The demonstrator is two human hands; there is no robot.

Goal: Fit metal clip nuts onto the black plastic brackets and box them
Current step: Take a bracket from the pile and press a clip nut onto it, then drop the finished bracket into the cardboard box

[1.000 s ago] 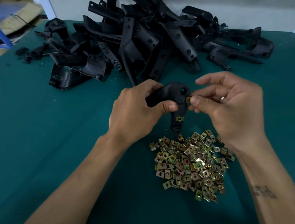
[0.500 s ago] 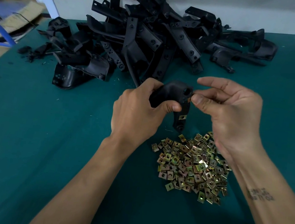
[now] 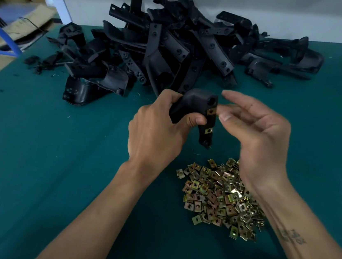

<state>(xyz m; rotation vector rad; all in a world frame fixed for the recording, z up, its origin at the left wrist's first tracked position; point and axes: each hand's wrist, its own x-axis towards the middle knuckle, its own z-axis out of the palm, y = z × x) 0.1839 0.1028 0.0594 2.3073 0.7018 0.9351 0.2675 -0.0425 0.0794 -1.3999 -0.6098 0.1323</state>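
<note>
A: Holding the bracket (image 3: 192, 107) in the left hand (image 3: 157, 132), fingers and thumb wrapped round its body, above the bench (image 3: 33, 155). Two clip nuts (image 3: 211, 112) sit on its strip; the bottom hole looks bare. Right hand (image 3: 257, 140) is just beside the top nut, fingers loose, gripping nothing.

B: Risks?

A: Top nut may be only half seated; tilt the bracket and it could slide off.

B: Clutter?

A: Loose nut pile (image 3: 219, 197) lies under the right wrist, easy to scatter. Bracket heap (image 3: 175, 50) is behind, cardboard boxes (image 3: 10, 23) off the left edge. Can't tell which one takes finished parts.
</note>
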